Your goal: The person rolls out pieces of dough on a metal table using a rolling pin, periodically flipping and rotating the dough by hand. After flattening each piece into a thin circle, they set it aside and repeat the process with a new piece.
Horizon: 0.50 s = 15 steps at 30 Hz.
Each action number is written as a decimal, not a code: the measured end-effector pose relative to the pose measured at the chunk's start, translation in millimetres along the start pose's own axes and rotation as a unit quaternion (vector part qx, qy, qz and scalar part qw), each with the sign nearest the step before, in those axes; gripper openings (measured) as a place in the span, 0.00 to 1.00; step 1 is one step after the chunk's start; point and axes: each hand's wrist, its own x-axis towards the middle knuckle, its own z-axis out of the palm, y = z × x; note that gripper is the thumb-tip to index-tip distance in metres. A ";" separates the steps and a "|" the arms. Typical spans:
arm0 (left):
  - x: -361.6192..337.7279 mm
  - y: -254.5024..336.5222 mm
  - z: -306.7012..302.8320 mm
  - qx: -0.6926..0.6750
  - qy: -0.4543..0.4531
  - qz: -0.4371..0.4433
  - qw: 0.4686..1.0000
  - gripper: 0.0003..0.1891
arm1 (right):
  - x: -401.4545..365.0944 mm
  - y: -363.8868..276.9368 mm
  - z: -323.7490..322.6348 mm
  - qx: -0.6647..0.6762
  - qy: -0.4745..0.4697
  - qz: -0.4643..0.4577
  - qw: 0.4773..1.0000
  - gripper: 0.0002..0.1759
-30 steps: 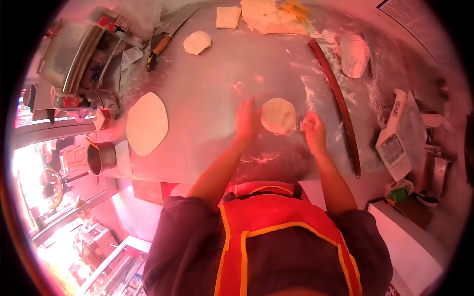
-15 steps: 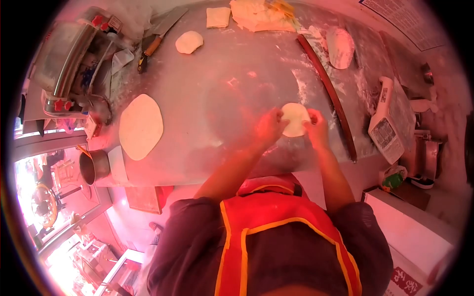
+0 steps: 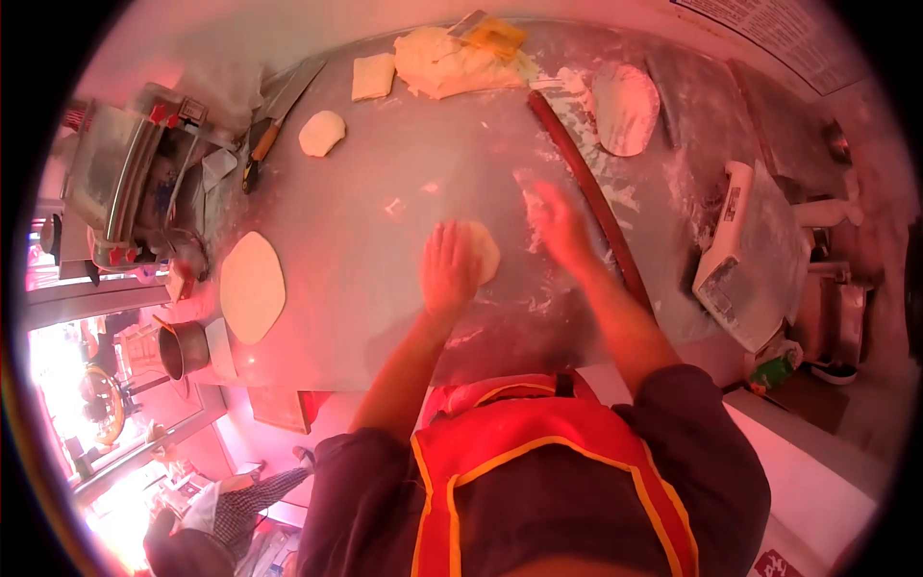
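My left hand (image 3: 449, 267) lies flat over the left part of a small round of dough (image 3: 488, 254), fingers stretched out and pointing away from me. The dough's right edge shows beside it on the table. Apart from the dough, my right hand (image 3: 565, 231) is raised to the right, open and slightly blurred, with nothing visible in it. It is nearest to a long dark-red rolling pin (image 3: 588, 188) and a floury patch of table. A larger flattened oval of dough (image 3: 253, 287) lies far to the left.
At the back are a small dough piece (image 3: 322, 134), a square dough piece (image 3: 373, 76), a big dough mass (image 3: 447, 65) and a floured oval (image 3: 626, 109). A knife (image 3: 264, 139) lies back left. A scale (image 3: 745, 269) stands right, a pot (image 3: 183, 349) left. Another person (image 3: 226, 514) is lower left.
The dough round has moved left, from between both hands to the table under my flattened left hand. My right hand has let go of it. A person has come into view at lower left.
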 end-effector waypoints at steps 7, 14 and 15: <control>3.7 19.1 -2.1 0.009 -0.047 -0.047 0.998 0.31 | 157.3 154.5 -122.9 -0.178 0.136 0.070 0.972 0.24; 11.0 21.2 -6.6 0.013 -0.044 -0.048 0.998 0.31 | 267.2 279.3 -115.6 -0.325 0.140 -0.036 0.935 0.21; 12.9 22.4 -10.3 0.008 -0.052 -0.053 0.997 0.31 | 267.1 270.3 -117.9 -0.352 0.083 -0.005 0.932 0.20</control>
